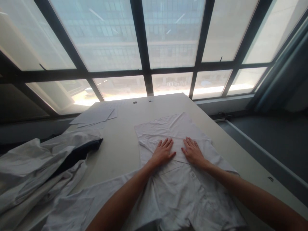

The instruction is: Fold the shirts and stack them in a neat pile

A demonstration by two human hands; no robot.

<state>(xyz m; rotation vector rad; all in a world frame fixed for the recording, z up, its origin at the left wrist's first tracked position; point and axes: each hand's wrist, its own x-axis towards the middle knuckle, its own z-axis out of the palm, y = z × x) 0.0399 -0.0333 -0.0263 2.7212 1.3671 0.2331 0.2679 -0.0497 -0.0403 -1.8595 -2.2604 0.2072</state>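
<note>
A white garment (178, 186) with creases is spread over the table in front of me, its far end flat and its near part more wrinkled. My left hand (163, 150) lies palm down on it, fingers stretched out and slightly apart. Beside it, with a small gap between the thumbs, my right hand (192, 151) also rests flat on the cloth. Neither hand grips anything. One part of the garment reaches out to the lower left, under my left forearm. The garment's nearest edge runs out of view at the bottom.
On the left of the white table (115, 147) lies a heap of white and dark clothes (43, 170). Several paper sheets (93, 115) are behind it. Large framed windows (115, 35) stand beyond the far edge; a curtain (284, 64) hangs at right.
</note>
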